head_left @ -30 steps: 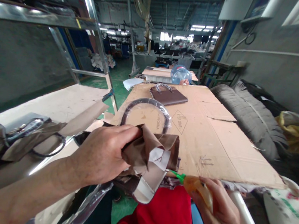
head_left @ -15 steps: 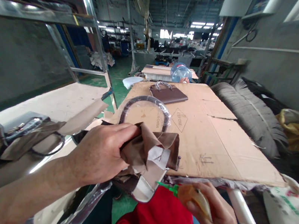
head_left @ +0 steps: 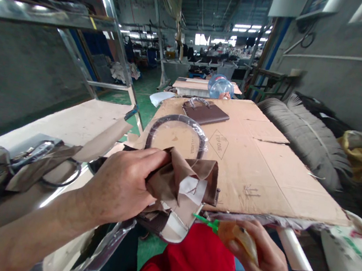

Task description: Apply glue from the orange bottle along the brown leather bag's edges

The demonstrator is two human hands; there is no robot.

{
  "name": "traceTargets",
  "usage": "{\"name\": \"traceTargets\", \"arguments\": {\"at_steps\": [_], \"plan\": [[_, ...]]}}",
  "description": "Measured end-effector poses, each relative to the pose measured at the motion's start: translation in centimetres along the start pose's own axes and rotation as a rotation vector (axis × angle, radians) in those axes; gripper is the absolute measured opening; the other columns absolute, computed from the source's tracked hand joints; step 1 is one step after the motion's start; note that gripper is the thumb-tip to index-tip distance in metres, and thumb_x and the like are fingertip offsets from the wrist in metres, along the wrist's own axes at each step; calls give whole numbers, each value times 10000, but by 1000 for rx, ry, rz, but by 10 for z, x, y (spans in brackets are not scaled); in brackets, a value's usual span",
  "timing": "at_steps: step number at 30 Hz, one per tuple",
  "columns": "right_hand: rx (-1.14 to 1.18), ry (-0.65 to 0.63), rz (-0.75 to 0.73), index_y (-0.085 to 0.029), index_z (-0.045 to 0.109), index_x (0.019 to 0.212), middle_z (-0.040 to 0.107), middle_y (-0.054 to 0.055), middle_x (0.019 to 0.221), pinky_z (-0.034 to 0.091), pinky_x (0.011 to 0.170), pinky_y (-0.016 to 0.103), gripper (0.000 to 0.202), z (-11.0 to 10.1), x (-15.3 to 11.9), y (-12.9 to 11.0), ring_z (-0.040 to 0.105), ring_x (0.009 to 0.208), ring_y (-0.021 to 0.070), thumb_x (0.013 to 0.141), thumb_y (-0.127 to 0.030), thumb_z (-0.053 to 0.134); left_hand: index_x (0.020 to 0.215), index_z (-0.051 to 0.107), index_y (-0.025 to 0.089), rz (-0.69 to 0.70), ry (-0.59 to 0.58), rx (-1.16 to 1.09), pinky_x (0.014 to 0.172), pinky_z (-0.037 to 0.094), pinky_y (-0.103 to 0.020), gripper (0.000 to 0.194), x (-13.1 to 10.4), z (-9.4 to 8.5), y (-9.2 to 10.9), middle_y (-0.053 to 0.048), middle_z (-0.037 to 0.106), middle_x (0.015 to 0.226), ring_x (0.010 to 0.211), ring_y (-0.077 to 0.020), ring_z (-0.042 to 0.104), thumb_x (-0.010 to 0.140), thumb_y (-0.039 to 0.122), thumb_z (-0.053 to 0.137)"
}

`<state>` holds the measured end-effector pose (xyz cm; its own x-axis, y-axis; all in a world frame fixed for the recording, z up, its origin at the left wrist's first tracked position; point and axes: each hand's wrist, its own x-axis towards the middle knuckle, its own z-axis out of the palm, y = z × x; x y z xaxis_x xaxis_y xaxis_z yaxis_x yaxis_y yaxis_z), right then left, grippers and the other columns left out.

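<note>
Brown lining bunches up over the near left corner of the worktop (head_left: pixel 265 167), part of a half-made bag (head_left: pixel 162 187) whose pale inner edge (head_left: pixel 176 227) is turned toward the worker's lap. The left hand (head_left: pixel 127 182) is closed firmly on the gathered lining, thumb on top, fingers mostly out of my sight underneath. The right hand (head_left: pixel 262 258), just off the near edge, is curled round a squeeze bottle (head_left: pixel 236 239) with amber contents, its green nozzle (head_left: pixel 207 221) aimed left at the bag's pale edge; whether the tip touches, I can't tell from here. A plastic-wrapped handle (head_left: pixel 180 118) arches up behind the left hand. Near the worktop's far left corner lies a brown handbag (head_left: pixel 208 113), flat, with wrapped handles of its own. Red cloth (head_left: pixel 205 263) covers the lap below the near edge. To my eye, the step in hand is running something from the bottle along that pale edge. The next move would seem to call for a light squeeze and a steady nozzle, the left hand holding the folds aside.
</note>
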<state>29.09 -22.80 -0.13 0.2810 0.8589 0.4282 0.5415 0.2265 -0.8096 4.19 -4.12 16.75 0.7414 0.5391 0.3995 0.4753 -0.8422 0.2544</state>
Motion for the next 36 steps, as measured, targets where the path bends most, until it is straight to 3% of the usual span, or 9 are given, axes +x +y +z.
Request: {"name": "traceTargets", "arguments": {"at_steps": [2,7,11,15,19,23,28,31,36], "plan": [[7,-55,9,-300,672,1146,683,2,992,558,704,186,163,0,-2,-3,678,836,153,986,-321,697,844,588,204,5,2,5,562,363,-260,103,-1,0,-1,9,661,800,640,-134,579,805,109,597],[-23,65,-11,-281,684,1151,684,23,1003,572,697,201,187,1,-3,-7,682,826,167,966,-292,714,848,580,206,1,11,18,565,364,-257,91,-2,1,-3,10,665,804,656,-137,585,809,126,597],[12,-41,-11,-279,685,1118,681,23,972,567,665,207,150,2,-3,-6,674,793,168,970,-284,708,854,580,203,13,0,9,570,365,-256,100,-2,0,-3,4,675,829,669,-135,589,817,113,604],[-3,75,-6,-285,670,1180,671,24,1031,571,739,202,215,2,-5,-2,675,856,163,969,-272,710,870,584,191,-17,-14,0,592,377,-263,115,-2,0,-1,-5,675,844,692,-139,598,814,102,631],[21,-49,23,-296,671,1136,668,6,993,564,706,179,157,2,-9,-2,664,819,148,982,-309,700,907,596,184,-20,-39,-10,624,392,-268,137,-3,-1,-1,-10,675,855,741,-150,620,821,81,626],[3,33,21,-297,666,1170,672,20,1049,569,748,186,194,2,-13,-2,675,884,161,979,-295,703,875,579,188,-31,-24,0,605,372,-276,128,-4,-1,-1,-4,661,839,695,-140,591,828,77,625],[49,-32,29,-294,683,1122,689,9,987,574,693,185,165,3,-11,-6,681,795,153,961,-293,721,907,584,196,-11,-22,-1,636,403,-281,193,-6,0,-2,-5,676,861,760,-163,634,789,50,629],[41,26,18,-297,689,1126,680,4,964,574,694,183,186,5,-10,-9,681,789,153,946,-289,735,927,585,196,-7,-20,18,651,418,-282,239,-7,-1,-2,-13,689,884,777,-170,643,764,26,624],[29,-10,7,-283,684,1147,678,26,994,581,695,207,196,7,-13,-6,690,801,170,955,-286,723,893,580,196,-14,-31,8,632,417,-279,203,-6,-2,1,-18,692,855,759,-169,639,782,30,614]]}}
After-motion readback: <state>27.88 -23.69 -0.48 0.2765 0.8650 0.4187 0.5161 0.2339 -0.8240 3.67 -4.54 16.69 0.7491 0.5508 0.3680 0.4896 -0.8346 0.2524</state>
